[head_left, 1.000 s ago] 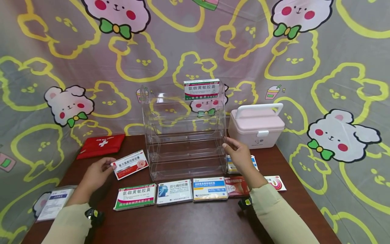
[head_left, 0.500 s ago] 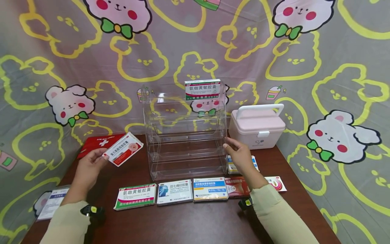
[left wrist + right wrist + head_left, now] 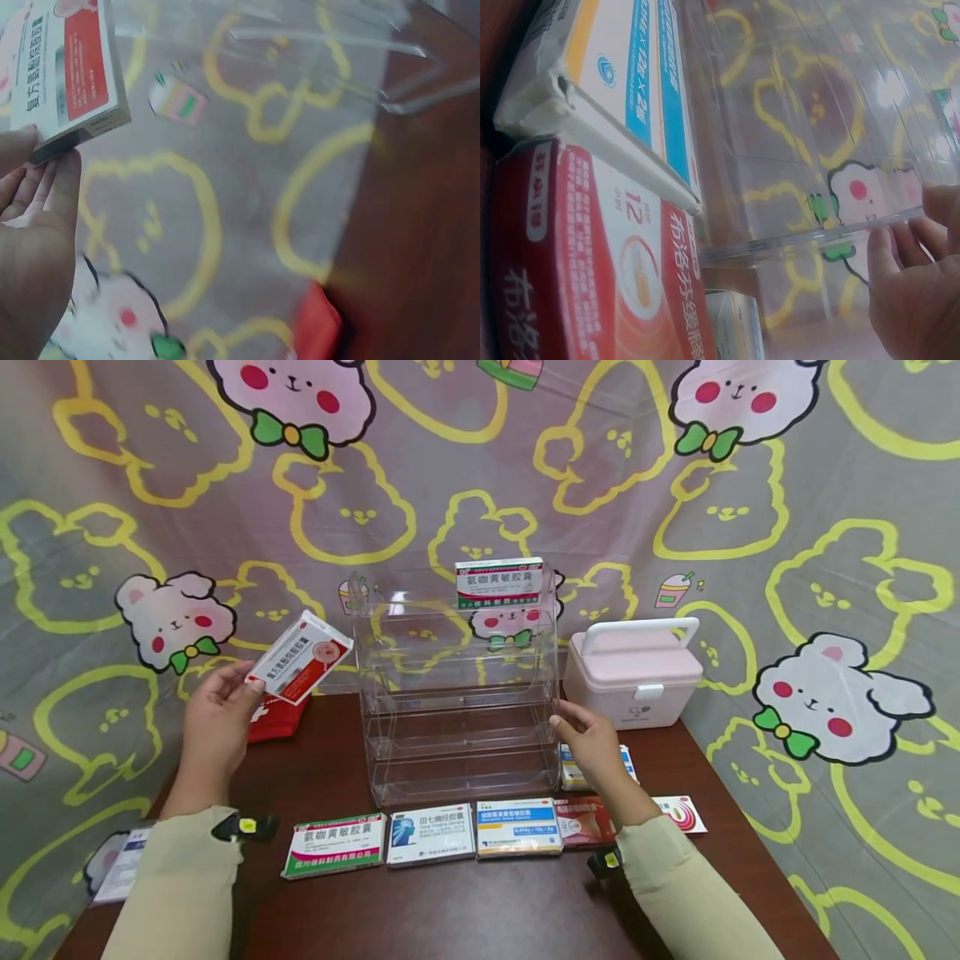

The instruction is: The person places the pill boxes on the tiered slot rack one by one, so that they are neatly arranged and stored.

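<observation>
My left hand pinches a white-and-red medicine box by its lower left corner, holding it tilted in the air left of the rack. In the left wrist view, thumb and fingers meet on opposite faces of that box. A clear tiered display rack stands mid-table. My right hand holds the rack's right side edge; the right wrist view shows the hand with thumb and fingers on either side of the panel edge. One green-and-white medicine box sits on the rack's top tier, at the right.
Before the rack lie a green-and-white box, a white-and-blue box, a blue-and-yellow box and a red box. A pink case stands behind right. A red first-aid pouch lies behind my left hand.
My left hand has raised the white-and-red medicine box from near the tabletop to about the rack's upper tiers, tilting it more. The right hand has stayed on the rack's edge.
</observation>
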`<state>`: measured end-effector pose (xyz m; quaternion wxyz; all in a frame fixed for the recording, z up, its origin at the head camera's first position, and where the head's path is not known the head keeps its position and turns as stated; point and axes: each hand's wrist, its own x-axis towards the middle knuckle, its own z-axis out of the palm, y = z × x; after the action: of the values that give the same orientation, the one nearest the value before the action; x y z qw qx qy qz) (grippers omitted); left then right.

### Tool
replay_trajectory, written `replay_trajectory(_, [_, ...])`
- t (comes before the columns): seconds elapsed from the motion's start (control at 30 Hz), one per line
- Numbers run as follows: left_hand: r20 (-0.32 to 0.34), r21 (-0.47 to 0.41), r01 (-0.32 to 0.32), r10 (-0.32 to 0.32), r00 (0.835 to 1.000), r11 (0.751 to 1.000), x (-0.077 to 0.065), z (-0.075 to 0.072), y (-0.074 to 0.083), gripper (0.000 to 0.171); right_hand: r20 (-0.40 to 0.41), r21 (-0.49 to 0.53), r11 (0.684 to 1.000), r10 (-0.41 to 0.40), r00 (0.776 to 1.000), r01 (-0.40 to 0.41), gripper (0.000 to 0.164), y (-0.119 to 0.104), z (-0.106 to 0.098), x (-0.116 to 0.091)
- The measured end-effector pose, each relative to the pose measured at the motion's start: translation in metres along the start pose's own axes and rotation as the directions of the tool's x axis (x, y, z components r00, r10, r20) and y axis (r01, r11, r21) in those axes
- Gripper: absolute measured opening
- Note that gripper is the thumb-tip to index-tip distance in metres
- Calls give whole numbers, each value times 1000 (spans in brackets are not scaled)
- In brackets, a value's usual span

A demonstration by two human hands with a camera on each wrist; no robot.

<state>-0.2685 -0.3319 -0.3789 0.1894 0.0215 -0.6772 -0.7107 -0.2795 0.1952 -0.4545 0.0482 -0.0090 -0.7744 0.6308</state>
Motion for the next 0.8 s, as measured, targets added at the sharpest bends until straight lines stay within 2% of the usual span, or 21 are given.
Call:
replay_trajectory(0.1, [-2,40,-31,31,1000,999,7,21,20,38,1,2,1000,2,1000,-2,47,0,0,0])
replay_trajectory(0.2, [37,95,-77,74,997,992,13,45,40,38,2,18,1000,0,1000,0,47,0,0,-1])
replay_trajectory(0.3, [85,106,-154,146,986,982,21,69,57,34,10,34,999,-2,1000,2,47,0,0,-1])
replay_trajectory(0.4, [111,26,-208,204,973,978,30,93,73,28,12,37,999,-3,1000,2,47,0,-1,-1])
replay_trajectory(0.53, [147,9,-211,207,967,977,42,121,90,25,7,28,1000,-3,1000,3,47,0,-2,-2])
replay_trajectory(0.63, [170,58,-199,186,968,978,50,135,98,24,8,20,1000,-3,1000,3,48,0,-2,-2])
replay_trajectory(0.8, [171,71,-206,191,967,976,61,154,107,21,10,7,1000,-2,1000,2,48,-1,-2,-3])
